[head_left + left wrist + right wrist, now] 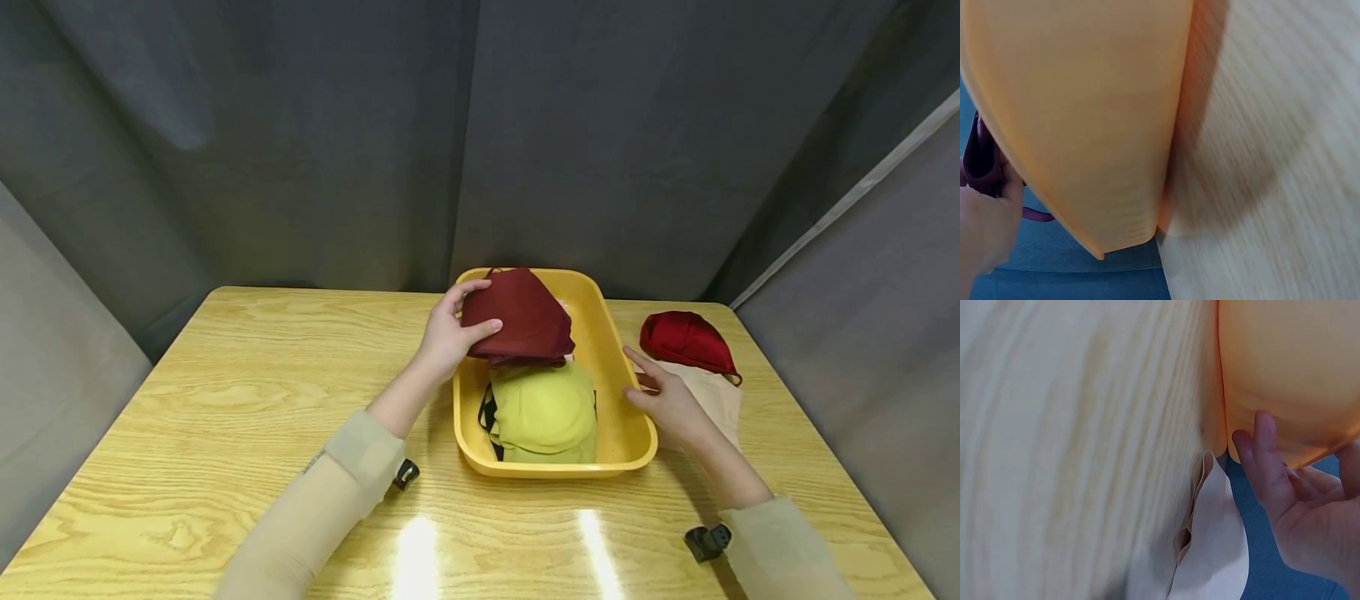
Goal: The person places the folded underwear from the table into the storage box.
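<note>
My left hand (444,340) grips a folded dark red bra (519,312) over the far left part of a yellow plastic tub (617,375), thumb on the near side. In the left wrist view, the hand is partly hidden behind the tub's wall. A yellow-green bra (547,412) lies in the near half of the tub, with black straps beside it. My right hand (675,404) is at the tub's right side, fingers extended along the outer wall; in the right wrist view its fingertips (1264,422) are by that wall.
Right of the tub, a shiny red bra (686,340) lies on the wooden table (300,367), just behind a pale beige one (722,398). Dark grey curtains (337,150) hang behind the table's far edge.
</note>
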Demonstrator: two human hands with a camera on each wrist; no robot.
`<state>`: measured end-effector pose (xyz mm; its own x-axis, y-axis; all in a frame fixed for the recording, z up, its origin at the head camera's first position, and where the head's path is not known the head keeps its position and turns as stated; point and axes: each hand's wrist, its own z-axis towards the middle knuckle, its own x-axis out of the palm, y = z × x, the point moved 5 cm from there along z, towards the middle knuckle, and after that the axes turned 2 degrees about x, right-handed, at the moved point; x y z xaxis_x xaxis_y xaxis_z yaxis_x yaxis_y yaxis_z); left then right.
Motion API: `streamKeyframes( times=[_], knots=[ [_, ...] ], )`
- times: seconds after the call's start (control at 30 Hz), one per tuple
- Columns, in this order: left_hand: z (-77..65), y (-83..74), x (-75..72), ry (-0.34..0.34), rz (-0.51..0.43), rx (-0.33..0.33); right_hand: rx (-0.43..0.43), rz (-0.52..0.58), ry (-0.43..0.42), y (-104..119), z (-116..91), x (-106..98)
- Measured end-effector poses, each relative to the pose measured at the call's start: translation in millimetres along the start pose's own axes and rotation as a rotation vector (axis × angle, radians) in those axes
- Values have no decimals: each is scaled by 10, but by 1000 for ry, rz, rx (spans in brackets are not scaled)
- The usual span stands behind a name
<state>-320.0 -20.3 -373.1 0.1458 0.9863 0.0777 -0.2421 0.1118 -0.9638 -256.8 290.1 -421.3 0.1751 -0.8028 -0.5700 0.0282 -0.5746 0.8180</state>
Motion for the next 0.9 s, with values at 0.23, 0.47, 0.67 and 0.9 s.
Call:
streamKeyframes(
  times=[0.23, 0.47, 0.67, 0.9],
  knots=[
    [117, 99, 34, 0, 44, -1, -4, -12, -9, 0, -22, 2],
    [177, 157, 60, -13, 94, -9, -8, -34, -24, -4, -43, -14],
    [245, 234, 57, -40, 116, -33, -17, -15, -16, -8, -43, 0],
    [295, 318, 59, -55, 111, -66, -22, 9, -3, -8, -44, 24]
  ],
)
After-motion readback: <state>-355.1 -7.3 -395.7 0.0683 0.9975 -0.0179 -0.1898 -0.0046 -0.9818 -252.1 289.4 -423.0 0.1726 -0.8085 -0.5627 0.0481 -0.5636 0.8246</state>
